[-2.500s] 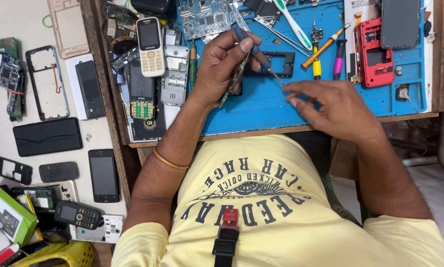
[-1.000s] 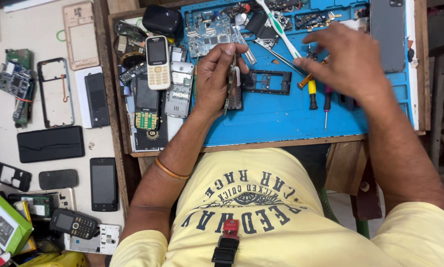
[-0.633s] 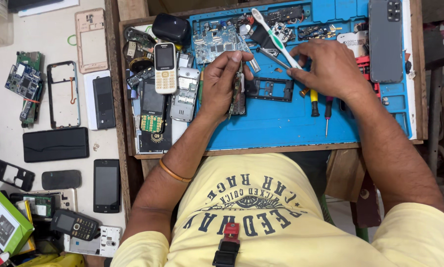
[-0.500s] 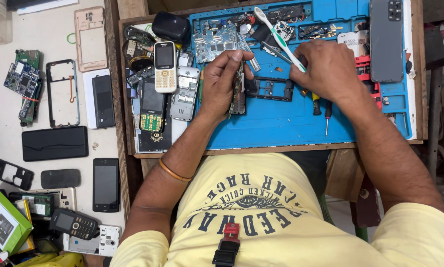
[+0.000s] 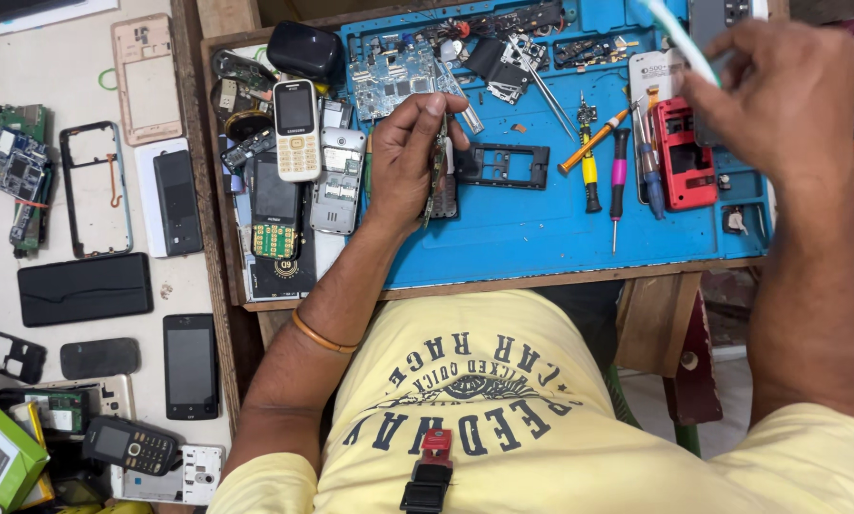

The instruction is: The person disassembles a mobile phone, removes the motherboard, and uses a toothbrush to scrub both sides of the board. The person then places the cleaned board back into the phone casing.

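Item: your left hand [image 5: 410,157] clamps a phone circuit board [image 5: 438,171] edgewise over the blue mat [image 5: 541,238]. Your right hand [image 5: 779,95] pinches a pale brush [image 5: 682,48] at the mat's far right edge; bare mat lies between them.

The mat [image 5: 541,238] is bright blue. A white phone [image 5: 296,129] with a dark screen lies beside a silver one [image 5: 338,181]. Screwdrivers carry yellow [image 5: 589,171] and pink [image 5: 619,176] grips. The frame [image 5: 684,157] is red, the pouch [image 5: 305,49] black, the shirt [image 5: 541,438] pale yellow with dark lettering.
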